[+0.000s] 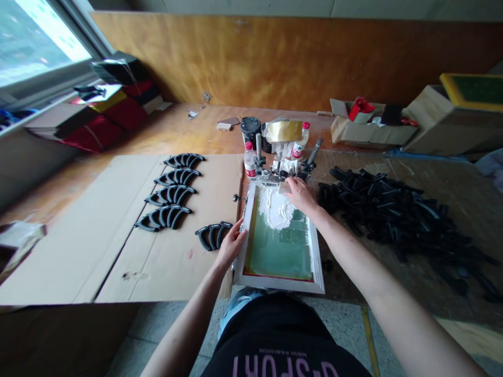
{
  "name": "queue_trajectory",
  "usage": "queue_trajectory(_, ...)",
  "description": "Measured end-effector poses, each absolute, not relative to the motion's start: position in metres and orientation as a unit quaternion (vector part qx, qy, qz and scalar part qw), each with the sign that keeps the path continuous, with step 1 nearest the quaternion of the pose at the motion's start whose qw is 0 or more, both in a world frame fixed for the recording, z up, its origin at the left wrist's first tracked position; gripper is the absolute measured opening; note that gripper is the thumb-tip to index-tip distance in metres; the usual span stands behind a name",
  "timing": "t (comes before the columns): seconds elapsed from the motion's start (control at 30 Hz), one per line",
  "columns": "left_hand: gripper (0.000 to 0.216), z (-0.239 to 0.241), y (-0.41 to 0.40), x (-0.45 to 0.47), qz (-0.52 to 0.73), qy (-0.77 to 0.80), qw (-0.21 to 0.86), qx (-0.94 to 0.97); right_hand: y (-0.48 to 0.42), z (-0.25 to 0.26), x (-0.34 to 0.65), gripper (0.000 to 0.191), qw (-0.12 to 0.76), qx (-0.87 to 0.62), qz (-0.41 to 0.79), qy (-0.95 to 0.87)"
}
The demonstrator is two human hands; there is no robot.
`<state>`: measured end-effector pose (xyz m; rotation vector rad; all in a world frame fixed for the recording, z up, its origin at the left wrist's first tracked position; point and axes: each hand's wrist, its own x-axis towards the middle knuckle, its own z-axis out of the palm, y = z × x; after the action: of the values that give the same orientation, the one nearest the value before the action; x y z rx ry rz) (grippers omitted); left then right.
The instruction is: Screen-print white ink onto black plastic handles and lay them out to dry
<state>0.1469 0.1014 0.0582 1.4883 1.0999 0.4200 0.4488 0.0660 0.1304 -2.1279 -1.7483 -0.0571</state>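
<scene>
A screen printing frame (318, 262) with a green mesh lies flat in front of me, held at its far end by a metal hinge clamp (271, 178). White ink (277, 209) is spread thickly over the mesh's far half. At that far end, my right hand (301, 193) is closed on a small pale squeegee (283, 187), partly covered by the fingers. My left hand (232, 243) grips the frame's left edge, its fingertips partly hidden. Just left of it, a few curved black plastic parts (212, 235) lie together on a cardboard sheet (168, 272).
Four rows of similar black parts (168, 195) are lined up on the cardboard. A big heap of loose black parts (393, 209) lies right. Behind the clamp stand red-capped bottles (249, 159) and a black tub (250, 128). Boxes (369, 128) sit at the back right.
</scene>
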Motion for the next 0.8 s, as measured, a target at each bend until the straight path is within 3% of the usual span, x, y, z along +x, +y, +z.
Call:
queue_trajectory(0.1, 0.068, 0.055, 0.102, 0.147, 0.178, 0.472, 0.587, 0.633, 0.065, 0.122, 0.431, 0.011, 0.121, -0.768, 0.014, -0.629)
queue_trajectory(0.33, 0.062, 0.064, 0.097, 0.148, 0.207, 0.491, 0.592, 0.604, 0.005, 0.128, 0.41, 0.018, 0.088, -0.612, 0.041, -0.785)
queue_trajectory(0.47, 0.063, 0.064, 0.098, 0.148, 0.194, 0.481, 0.593, 0.616, 0.009, 0.136, 0.418, 0.013, 0.124, -0.628, 0.067, -0.766)
queue_trajectory(0.67, 0.068, 0.062, 0.099, 0.148, 0.183, 0.476, 0.609, 0.608, -0.001, 0.111, 0.407, 0.024, 0.175, -0.616, 0.0, -0.768)
queue_trajectory(0.8, 0.07, 0.072, 0.098, 0.149, 0.184, 0.476, 0.628, 0.587, 0.004, 0.116, 0.413, 0.015, 0.205, -0.616, 0.026, -0.76)
